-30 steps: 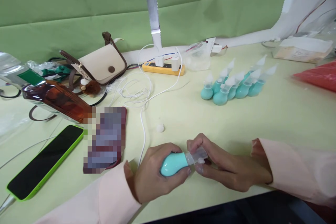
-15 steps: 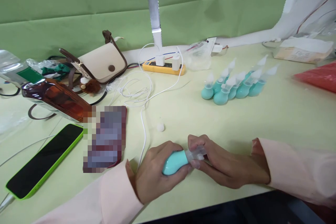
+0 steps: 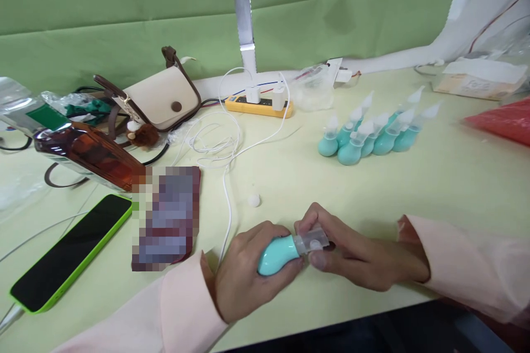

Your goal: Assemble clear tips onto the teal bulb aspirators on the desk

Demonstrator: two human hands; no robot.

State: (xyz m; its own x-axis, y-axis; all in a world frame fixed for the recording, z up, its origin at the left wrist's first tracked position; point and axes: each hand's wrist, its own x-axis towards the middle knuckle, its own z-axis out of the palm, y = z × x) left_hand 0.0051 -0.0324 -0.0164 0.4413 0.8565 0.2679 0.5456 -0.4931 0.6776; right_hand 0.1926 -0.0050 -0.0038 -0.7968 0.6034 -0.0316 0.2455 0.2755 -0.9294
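Note:
My left hand (image 3: pixel 252 270) is wrapped around the teal bulb of a bulb syringe (image 3: pixel 278 255), which lies nearly level just above the table's front part. A clear nozzle (image 3: pixel 312 241) sticks out of its neck to the right. My right hand (image 3: pixel 351 251) has that nozzle between thumb and forefinger, loosely, with the nozzle's end showing between them. Beyond the hands lies a small whitish round piece (image 3: pixel 254 200). Farther back on the right stands a group of several similar teal bulb syringes (image 3: pixel 351 151), their pale nozzles pointing up.
To the left lie a green-cased phone (image 3: pixel 70 251), a pixelated flat object (image 3: pixel 168 218) and a tilted bottle of amber liquid (image 3: pixel 99 154). A cream handbag (image 3: pixel 161 99), a yellow power strip (image 3: pixel 236 105) and loose white cables are behind. A red bag (image 3: pixel 503 121) lies at right.
My right thumb and forefinger have spread wider apart, and more of the clear nozzle now shows between them. The left hand keeps its hold on the bulb, almost unmoved.

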